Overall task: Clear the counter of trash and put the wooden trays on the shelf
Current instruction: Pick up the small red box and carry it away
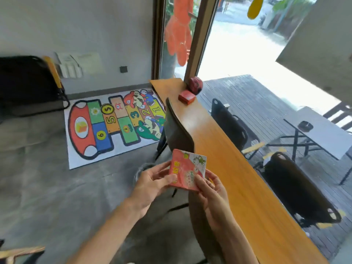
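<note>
Both my hands hold a flat red and white printed packet (187, 169) in the air, just left of the long wooden counter (238, 168). My left hand (152, 181) pinches its left edge with thumb on top. My right hand (210, 189) grips its lower right corner. Below the packet, a round dark bin with a clear liner (142, 171) stands on the floor, mostly hidden by my left hand. At the counter's far end lie a small red box (187, 97) and a rounded red object (195, 85). No wooden trays are in view.
A dark chair back (176, 128) stands against the counter just beyond the packet. A colourful hopscotch mat (114, 122) lies on the grey floor. A black folding chair (28, 82) is at far left. Outside the window are black chairs (297, 187) and a white table (322, 130).
</note>
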